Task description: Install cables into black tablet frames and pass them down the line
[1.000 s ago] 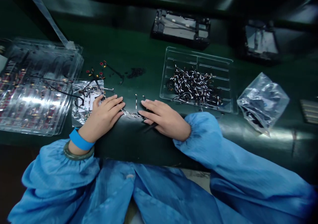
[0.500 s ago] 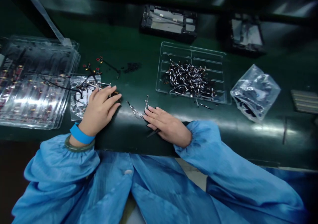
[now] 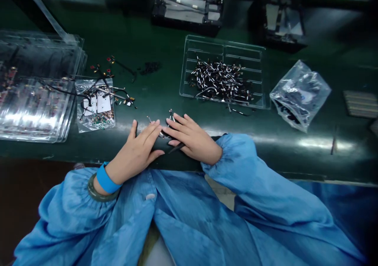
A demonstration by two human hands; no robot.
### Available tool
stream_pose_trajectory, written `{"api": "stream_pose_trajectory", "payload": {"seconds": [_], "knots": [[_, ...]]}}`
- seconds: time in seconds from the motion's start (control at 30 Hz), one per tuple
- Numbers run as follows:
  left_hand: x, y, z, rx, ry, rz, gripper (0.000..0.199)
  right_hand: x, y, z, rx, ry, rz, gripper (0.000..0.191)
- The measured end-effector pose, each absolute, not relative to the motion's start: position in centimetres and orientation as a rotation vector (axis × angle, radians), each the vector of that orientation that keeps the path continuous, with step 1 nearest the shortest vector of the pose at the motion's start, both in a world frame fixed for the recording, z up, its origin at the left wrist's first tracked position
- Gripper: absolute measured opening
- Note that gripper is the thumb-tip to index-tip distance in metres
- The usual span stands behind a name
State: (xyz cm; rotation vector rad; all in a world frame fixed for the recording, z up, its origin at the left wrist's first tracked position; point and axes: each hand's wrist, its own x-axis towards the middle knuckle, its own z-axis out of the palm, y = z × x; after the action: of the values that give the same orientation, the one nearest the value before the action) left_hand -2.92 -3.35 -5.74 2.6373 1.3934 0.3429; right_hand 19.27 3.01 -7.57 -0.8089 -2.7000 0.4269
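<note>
Short black-and-silver cables (image 3: 162, 134) lie on the green bench, partly hidden under my fingertips. My left hand (image 3: 134, 152) has its fingers stretched out and spread, the fingertips over the left ends of these cables. From the other side, my right hand (image 3: 193, 138) reaches over them with its fingers extended. Black tweezers (image 3: 176, 148) are tucked under its palm and thumb, the dark pointed tip sticking out to the left. The two hands' fingertips almost meet.
A clear tray (image 3: 183, 73) holds a heap of similar cables. Left of my hands lie a plastic bag (image 3: 110, 120) with small parts on it and stacked clear trays (image 3: 66, 120). Another plastic bag (image 3: 310, 89) sits right; black boxes (image 3: 187, 12) stand behind.
My left hand has moved right and nearer to me, from the small parts by the bag to the cables. My right hand stays at the cables. The whole view has shifted slightly.
</note>
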Motion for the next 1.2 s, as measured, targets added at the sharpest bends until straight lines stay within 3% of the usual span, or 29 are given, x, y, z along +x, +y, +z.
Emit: {"api": "stream_pose_trajectory", "payload": {"seconds": [0.2,0.4,0.63,0.73,0.83,1.2], "knots": [[-4.0,-6.5,-4.2,2.532,1.453,0.514,0.059,18.0,2.3,-7.7,-0.720,-2.752,0.391,0.040],[-3.9,-7.8,-5.1,2.640,1.462,0.323,0.096,17.4,1.1,-7.6,-0.569,-2.778,0.375,0.043],[-2.2,-6.7,-6.6,2.849,1.362,0.234,0.062,16.8,-2.5,-7.9,-0.413,-2.711,0.291,0.045],[-2.1,-6.7,-6.9,2.898,1.304,0.298,0.048,16.5,-3.4,-8.2,-0.427,-2.636,0.114,0.031],[-2.1,-7.0,-7.1,2.920,1.286,0.382,0.044,16.4,-3.9,-8.4,-0.420,-2.561,-0.001,0.025],[-1.4,-8.6,-7.1,2.833,1.248,0.403,0.043,16.6,-4.5,-8.3,-0.348,-2.400,-0.115,0.028]]}}
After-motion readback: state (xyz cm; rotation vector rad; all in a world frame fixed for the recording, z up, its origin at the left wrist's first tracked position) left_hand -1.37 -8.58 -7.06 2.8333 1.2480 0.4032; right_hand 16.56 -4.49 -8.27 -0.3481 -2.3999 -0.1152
